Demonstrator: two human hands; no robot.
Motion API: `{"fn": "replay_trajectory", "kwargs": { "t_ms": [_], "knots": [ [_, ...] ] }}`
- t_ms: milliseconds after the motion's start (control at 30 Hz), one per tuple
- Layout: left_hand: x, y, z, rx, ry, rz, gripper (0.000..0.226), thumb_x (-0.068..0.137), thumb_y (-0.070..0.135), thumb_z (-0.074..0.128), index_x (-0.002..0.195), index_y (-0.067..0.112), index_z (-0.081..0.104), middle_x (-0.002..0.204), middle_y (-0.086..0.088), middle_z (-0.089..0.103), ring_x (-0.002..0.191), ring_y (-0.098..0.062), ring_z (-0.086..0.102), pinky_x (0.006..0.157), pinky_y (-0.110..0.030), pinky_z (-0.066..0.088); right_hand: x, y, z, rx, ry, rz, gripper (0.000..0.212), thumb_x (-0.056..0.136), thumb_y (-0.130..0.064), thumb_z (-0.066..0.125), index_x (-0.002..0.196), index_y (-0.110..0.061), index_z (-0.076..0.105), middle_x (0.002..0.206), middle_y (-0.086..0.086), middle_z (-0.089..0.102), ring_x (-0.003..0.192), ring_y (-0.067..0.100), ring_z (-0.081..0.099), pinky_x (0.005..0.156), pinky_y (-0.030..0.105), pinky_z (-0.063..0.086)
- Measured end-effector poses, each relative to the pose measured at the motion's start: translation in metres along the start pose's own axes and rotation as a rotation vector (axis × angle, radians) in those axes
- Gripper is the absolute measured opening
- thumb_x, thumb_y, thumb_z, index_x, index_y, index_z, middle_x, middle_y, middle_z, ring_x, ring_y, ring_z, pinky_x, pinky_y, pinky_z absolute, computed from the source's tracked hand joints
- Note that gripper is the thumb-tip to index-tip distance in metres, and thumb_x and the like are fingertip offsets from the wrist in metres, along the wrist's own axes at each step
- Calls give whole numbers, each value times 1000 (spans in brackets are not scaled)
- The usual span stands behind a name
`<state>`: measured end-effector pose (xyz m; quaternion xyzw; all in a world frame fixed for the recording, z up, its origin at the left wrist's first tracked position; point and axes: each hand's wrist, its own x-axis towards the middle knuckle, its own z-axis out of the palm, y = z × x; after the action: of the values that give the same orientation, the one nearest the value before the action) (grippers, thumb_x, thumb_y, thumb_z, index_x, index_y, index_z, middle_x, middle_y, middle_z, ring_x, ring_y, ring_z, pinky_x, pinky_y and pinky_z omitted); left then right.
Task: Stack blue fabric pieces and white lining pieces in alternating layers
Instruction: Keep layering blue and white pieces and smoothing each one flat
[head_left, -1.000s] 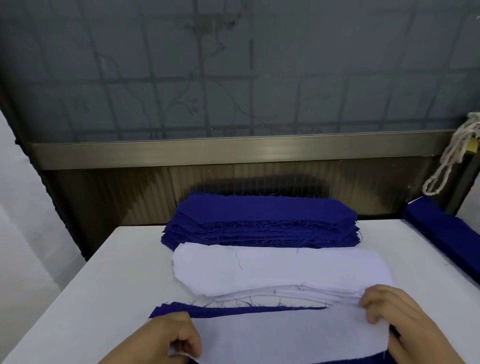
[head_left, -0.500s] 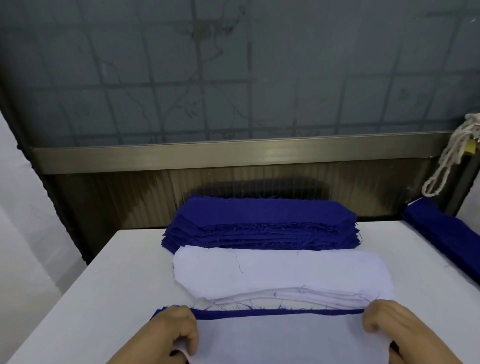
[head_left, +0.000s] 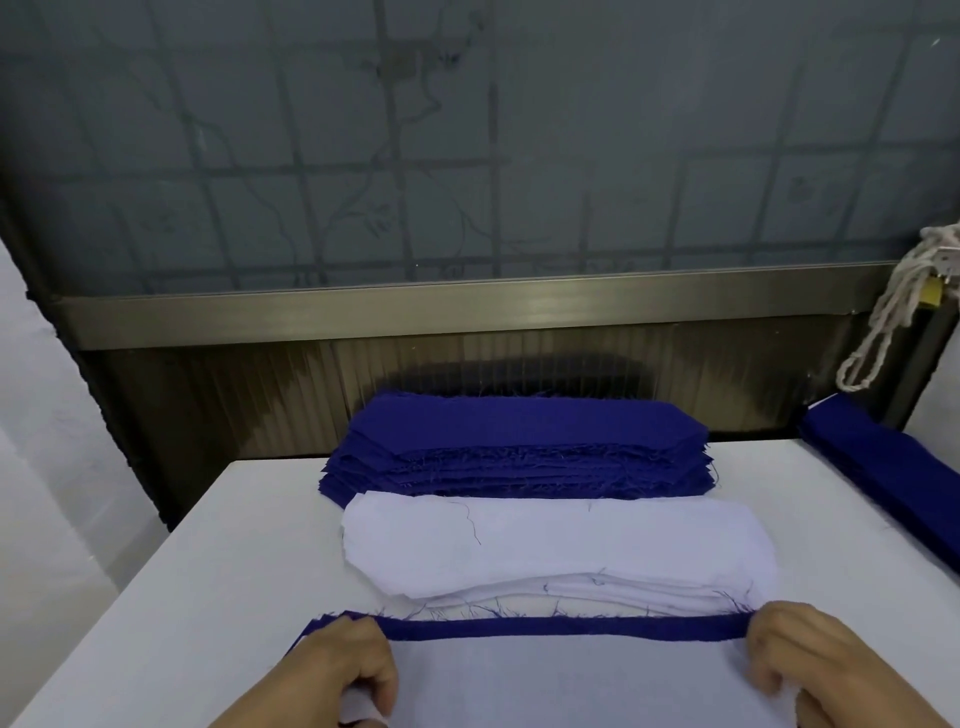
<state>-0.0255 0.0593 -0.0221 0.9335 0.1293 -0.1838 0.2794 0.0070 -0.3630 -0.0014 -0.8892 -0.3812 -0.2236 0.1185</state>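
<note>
Nearest to the person, the left hand (head_left: 343, 670) and the right hand (head_left: 810, 665) each pinch one end of a white lining piece (head_left: 566, 686), fingers curled over its edge. The piece lies on the near stack, and a narrow blue strip (head_left: 561, 626) of the fabric below shows along its far side.

To do this step well, I think the lining should be pulled gently flat from both ends, so that no wrinkle stays, and its far edge brought parallel to the blue edge before the hands let go. The cloth is thin and limp, so a quick release may fold a corner.

Just behind lies the white pile (head_left: 556, 545), its near edge a little lifted. Behind it, touching, is the blue pile (head_left: 524, 441), source of the next layer, on the table (head_left: 218, 561).
</note>
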Motion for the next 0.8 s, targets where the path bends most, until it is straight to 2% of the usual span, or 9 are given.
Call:
{"fn": "replay_trajectory", "kwargs": {
  "t_ms": [100,167,233,300,367,467,600,700,800],
  "knots": [
    [-30,-3,-8,49,67,315,22,72,21,71,53,28,65,92,16,56,106,-1,55,69,-1,34,9,8,-4,-7,-1,117,32,66,-10,33,55,-30,56,74,-24,42,68,-6,43,57,4,40],
    [-38,3,-19,61,264,418,4,76,42,67,73,45,67,97,29,59,102,10,52,84,2,31,14,10,-3,88,93,216,30,69,-12,31,61,-36,48,71,-25,33,61,-1,45,55,5,40],
    [-42,11,-21,27,402,538,7,76,45,70,78,50,65,97,35,59,97,13,53,84,1,34,25,9,-2,175,142,284,27,75,-13,39,70,-35,54,75,-24,47,69,-3,50,64,3,38],
    [-32,29,-21,15,485,576,20,82,35,71,97,48,65,103,42,55,101,18,49,88,1,33,39,8,5,160,84,304,22,77,-8,59,82,-29,64,88,-27,55,82,-6,52,76,1,35],
    [-18,45,-15,138,517,555,37,91,39,58,128,40,53,128,41,35,115,21,31,96,8,11,57,8,16,144,-15,319,38,80,-13,72,109,-34,61,114,-26,54,104,-6,51,90,0,26],
    [6,56,-4,240,545,542,55,98,42,43,149,32,25,153,22,17,138,4,14,105,-4,-5,71,13,32,160,-116,354,53,90,-35,62,138,-38,41,134,-28,32,129,-3,35,103,2,13],
    [21,60,8,312,557,550,55,100,44,35,151,31,19,158,17,10,143,1,7,106,-10,-13,70,6,38,125,-182,393,49,72,-23,84,118,-23,67,126,-13,60,114,12,60,99,14,34],
    [20,57,8,303,598,589,51,99,45,38,148,32,30,154,19,19,141,0,17,109,-12,-4,64,9,40,99,-72,390,43,60,-11,92,100,-17,77,110,-6,71,97,15,69,89,23,48],
    [8,61,2,335,654,652,43,75,37,78,116,30,69,126,14,60,113,-3,59,100,-17,41,68,6,37,40,18,297,40,52,-5,94,86,-18,79,97,-6,74,85,11,72,74,24,54]
  ]
}}
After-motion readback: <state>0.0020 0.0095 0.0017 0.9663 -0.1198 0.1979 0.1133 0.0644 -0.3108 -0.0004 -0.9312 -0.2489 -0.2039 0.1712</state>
